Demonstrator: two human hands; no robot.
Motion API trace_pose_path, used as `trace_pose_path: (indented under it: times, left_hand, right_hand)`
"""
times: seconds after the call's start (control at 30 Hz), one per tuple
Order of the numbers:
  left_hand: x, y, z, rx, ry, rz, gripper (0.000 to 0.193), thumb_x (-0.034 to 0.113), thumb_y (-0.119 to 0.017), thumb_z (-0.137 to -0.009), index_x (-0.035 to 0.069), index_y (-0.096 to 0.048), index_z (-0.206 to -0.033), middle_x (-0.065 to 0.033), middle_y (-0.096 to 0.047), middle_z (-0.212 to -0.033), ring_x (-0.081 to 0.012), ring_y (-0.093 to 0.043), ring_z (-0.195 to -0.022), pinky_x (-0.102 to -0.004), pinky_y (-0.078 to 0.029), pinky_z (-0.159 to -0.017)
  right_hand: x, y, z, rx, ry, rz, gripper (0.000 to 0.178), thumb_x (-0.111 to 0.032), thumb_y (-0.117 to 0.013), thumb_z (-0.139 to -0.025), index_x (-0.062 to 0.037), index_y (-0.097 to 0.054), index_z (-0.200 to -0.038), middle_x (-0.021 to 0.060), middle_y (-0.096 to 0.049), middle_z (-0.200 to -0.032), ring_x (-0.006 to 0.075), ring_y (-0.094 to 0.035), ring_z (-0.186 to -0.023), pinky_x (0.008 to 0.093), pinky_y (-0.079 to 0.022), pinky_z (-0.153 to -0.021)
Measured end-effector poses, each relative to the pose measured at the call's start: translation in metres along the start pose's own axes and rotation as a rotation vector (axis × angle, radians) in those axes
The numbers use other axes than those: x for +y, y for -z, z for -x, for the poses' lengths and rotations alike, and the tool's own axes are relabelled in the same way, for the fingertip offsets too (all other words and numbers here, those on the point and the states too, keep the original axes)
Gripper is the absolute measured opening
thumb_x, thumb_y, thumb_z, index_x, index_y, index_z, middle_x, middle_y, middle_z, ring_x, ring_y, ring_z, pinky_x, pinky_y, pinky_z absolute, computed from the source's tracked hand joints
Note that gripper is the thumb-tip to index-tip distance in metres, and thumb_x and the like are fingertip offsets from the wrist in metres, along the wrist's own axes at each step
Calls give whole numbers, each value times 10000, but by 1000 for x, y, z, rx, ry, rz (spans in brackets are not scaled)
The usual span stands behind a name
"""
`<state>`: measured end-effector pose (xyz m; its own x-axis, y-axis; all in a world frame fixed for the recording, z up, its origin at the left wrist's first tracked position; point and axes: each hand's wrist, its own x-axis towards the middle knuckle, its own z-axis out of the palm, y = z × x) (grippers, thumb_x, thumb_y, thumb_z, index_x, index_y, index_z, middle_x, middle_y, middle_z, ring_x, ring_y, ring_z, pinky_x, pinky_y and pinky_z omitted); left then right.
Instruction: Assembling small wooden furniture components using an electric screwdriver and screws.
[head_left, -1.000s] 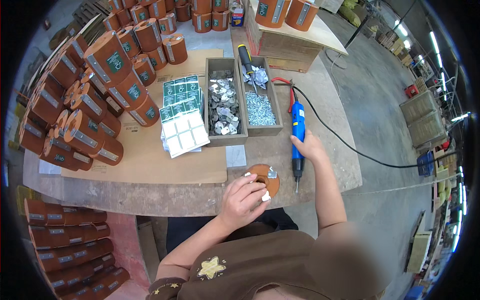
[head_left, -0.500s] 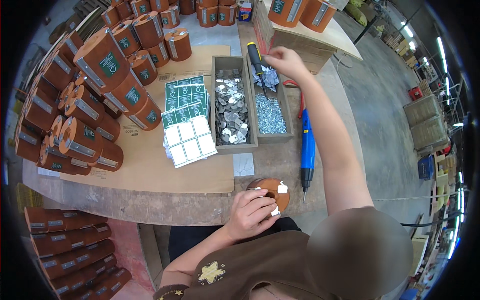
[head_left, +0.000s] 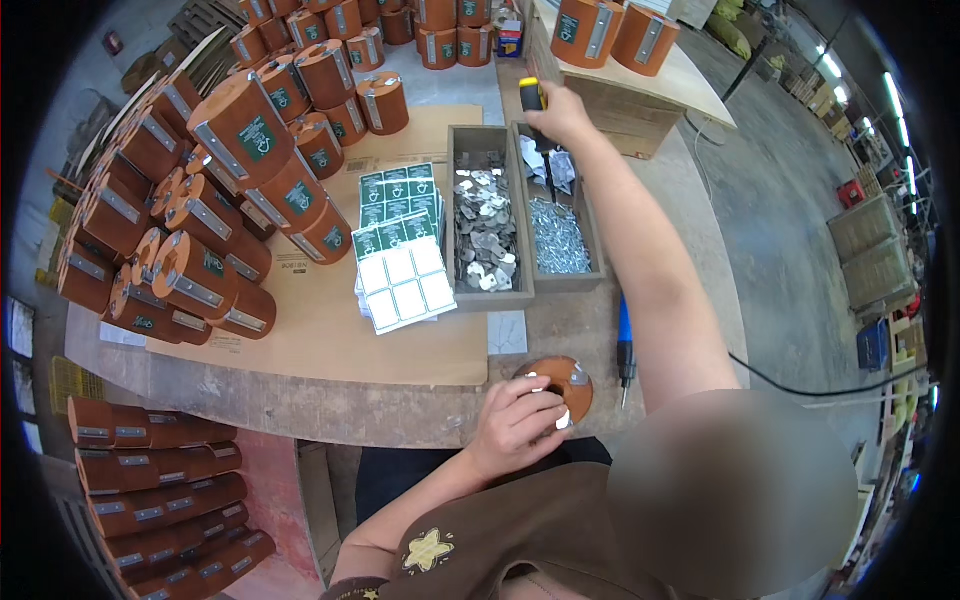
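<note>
My left hand is wrapped over a round orange-brown block with a centre hole, near the table's front edge. Small pale metal tabs sit around its top face; my fingers cover part of it. Stretched far forward, my right hand closes on the black-and-yellow handle of a screwdriver. The screwdriver's shaft points down into a wooden tray of silver screws and crumpled pale paper. Beside it, another wooden tray holds flat metal tabs.
A blue electric screwdriver lies partly under my right forearm. Green-and-white label sheets rest on cardboard. Stacked orange-brown cylinders with metal strips fill the left side; more lie below the table. A wooden box stands at the back right.
My right hand has come left onto the screwdriver handle. The whole view has shifted slightly, and my forearm now hides the red-handled tool and much of the electric screwdriver. My left hand stays on the block.
</note>
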<state>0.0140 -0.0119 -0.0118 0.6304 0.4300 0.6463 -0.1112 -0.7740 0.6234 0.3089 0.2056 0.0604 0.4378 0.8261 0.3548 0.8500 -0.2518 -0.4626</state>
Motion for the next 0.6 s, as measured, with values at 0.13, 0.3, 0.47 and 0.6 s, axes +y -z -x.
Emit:
trace_pose_path:
  times: [0.13,0.3,0.47,0.6]
  left_hand:
    - [0,0,-3,22,-4,-15,271,109,-719,-536,73,-608,-781,-27,-594,-862,-238,-510,-927,-338,-413,-754]
    - [5,0,-3,62,-6,-56,253,117,-715,-522,76,-613,-749,-62,-581,-899,-304,-466,-941,-373,-398,-793]
    - [15,5,-4,65,0,-130,228,133,-710,-546,86,-617,-749,-63,-556,-954,-303,-452,-976,-378,-400,-793]
    - [13,17,-23,1,-35,-100,256,220,-691,-587,83,-609,-787,-74,-556,-943,-294,-460,-965,-377,-385,-786]
  right_hand:
    - [1,48,26,98,108,-160,548,-197,-665,-598,-14,-503,-1088,182,-594,-897,276,-587,-834,325,-456,-756]
    - [27,58,91,153,83,-656,512,-135,-673,-641,26,-462,-1079,118,-587,-879,173,-585,-766,283,-466,-684]
    - [31,69,163,269,-37,-955,455,-72,-648,-683,27,-414,-1060,108,-526,-971,161,-529,-889,270,-427,-776]
    - [30,82,182,343,-1,-895,447,-49,-643,-689,22,-411,-1065,103,-525,-974,162,-522,-899,275,-412,-804]
